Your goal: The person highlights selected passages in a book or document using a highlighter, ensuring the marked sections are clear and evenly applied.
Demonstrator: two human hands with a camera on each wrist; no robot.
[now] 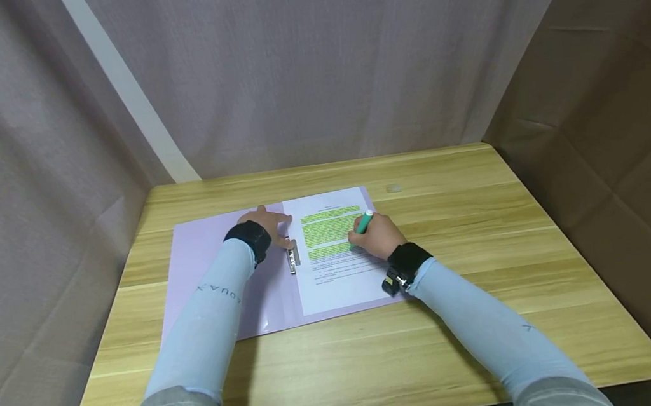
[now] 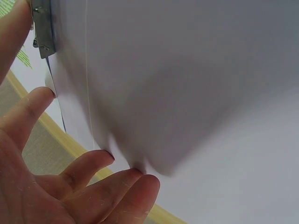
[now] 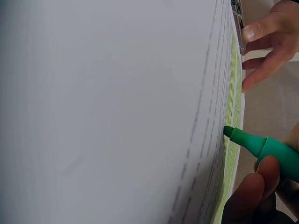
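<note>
An open lilac folder lies on the wooden table, with a printed sheet on its right half. Several upper lines of the sheet are marked green. My right hand grips a green highlighter, its tip touching the sheet among the marked lines. My left hand lies flat with spread fingers on the folder, just left of the sheet's top corner, beside the metal clip at the spine.
Grey curtains close off the back and the left; brown cardboard stands on the right. The table's front edge runs near my elbows. A small pale object lies on the wood past the folder's upper right corner.
</note>
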